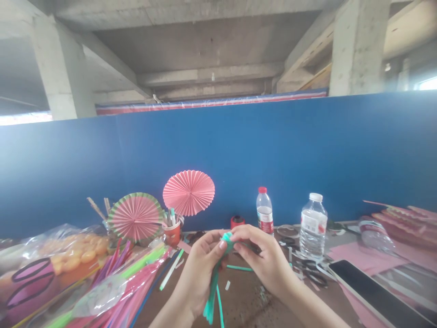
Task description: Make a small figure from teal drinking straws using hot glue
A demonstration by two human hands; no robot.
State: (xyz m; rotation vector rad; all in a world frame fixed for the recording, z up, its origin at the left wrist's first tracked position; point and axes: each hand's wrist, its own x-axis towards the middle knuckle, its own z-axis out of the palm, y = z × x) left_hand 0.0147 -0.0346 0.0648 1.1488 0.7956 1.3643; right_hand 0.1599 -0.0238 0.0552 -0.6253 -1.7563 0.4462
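Observation:
My left hand (pixel 200 269) and my right hand (pixel 264 257) meet over the brown table (pixel 246 296), both with fingers closed on a bundle of teal paper strips (pixel 213 291). The bundle's top end sits pinched between the fingertips of both hands, and its loose ends hang down past my left wrist. One loose teal strip (pixel 239 268) lies on the table between my hands.
A blue partition (pixel 307 155) runs behind the table. Two pink pleated paper fans (pixel 189 192) (pixel 135 217) stand at the back left by a red pen cup (pixel 172 233). Two water bottles (pixel 265 212) (pixel 313 225), scissors (pixel 309 269), a phone (pixel 372 291), pink paper (pixel 362 257) and bagged coloured strips (pixel 112 282) surround my hands.

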